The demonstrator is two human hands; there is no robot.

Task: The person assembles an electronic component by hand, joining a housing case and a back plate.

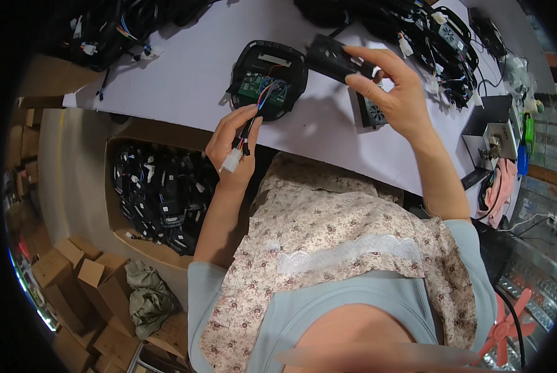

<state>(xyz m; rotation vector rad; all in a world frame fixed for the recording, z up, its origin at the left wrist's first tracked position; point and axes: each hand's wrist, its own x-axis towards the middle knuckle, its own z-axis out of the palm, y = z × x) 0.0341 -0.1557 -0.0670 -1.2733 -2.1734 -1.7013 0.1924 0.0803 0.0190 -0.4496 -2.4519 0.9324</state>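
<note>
Closest in is the floral apron [353,217], with the table's [185,78] front edge running just past it, slanting lower toward the right. The left hand [230,140] is right at that edge, fingers and thumb narrowed around the wires [264,99], and a white plug [232,160] dangles by the palm on the near side of the edge. Left of that arm, below table level, there's an open carton [109,202] full of black parts [176,193], so not much free room down there. The wires run up to a green board [249,88] inside the black shell [244,62], which lies open side up on the table, a little in from the front edge. The right hand [395,93] has a black block [334,59] pinched between thumb and fingers, its left end right by the shell's right rim — can't tell if they touch. Partly hidden under that hand is a small unit [373,113] near the front edge. Bare tabletop shows left of the shell, behind it, and in a strip front right. Farther out it gets tight — cable heaps fill the back left [104,34] and back right [437,53].
</note>
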